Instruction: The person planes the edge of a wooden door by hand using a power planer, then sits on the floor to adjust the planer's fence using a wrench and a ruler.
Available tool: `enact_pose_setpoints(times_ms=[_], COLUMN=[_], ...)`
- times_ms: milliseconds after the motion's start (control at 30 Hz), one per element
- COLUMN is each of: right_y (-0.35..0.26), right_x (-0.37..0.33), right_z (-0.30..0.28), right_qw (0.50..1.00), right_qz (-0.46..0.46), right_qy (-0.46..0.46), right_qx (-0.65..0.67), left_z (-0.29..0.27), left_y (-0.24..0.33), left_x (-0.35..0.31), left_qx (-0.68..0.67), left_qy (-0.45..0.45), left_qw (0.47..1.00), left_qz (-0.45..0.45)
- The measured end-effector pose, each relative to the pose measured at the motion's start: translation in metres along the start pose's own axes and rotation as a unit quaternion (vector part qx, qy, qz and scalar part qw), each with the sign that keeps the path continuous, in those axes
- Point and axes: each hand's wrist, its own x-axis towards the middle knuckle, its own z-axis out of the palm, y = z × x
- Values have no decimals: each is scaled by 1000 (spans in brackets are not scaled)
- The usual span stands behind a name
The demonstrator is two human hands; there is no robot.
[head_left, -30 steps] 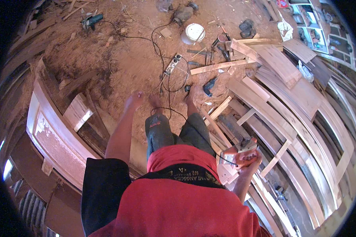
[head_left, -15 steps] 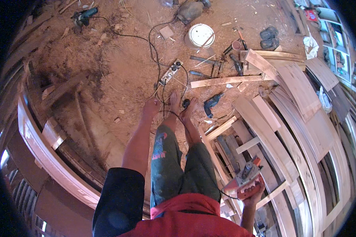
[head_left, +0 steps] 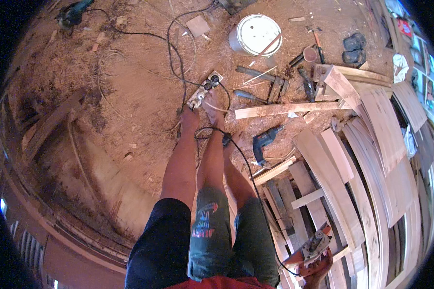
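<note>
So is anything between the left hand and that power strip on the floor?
Nothing visible. The left hand is stretched down to the white power strip and seems to meet its near end. Black cables trail away beside it, not across the reach. The right hand holds a power tool, well behind.

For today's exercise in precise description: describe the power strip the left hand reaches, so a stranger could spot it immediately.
Start at the white bucket on the sawdust floor, then look lower left. The power strip lies where the black cords meet, at the left hand. It is the only pale socket block there, unlike the dark tools to its right.
</note>
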Motion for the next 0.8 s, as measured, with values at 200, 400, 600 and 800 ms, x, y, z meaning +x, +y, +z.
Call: enact_pose_setpoints(times_ms=[200, 400, 600, 800], right_y=[-23, -62, -48, -60], right_x=[16, 11, 49, 48], right_z=[29, 101, 50, 66], right_qw=[969, 999, 998, 997], right_qz=[-59, 34, 61, 54], right_qy=[18, 2, 14, -60], right_qx=[-237, 17, 27, -7], left_z=[23, 27, 26, 27], left_y=[-14, 2, -19, -9], left_x=[37, 41, 37, 37], left_qx=[78, 111, 234, 277], left_qy=[87, -10, 7, -4], left_qw=[989, 993, 969, 952], left_qz=[90, -43, 80, 129])
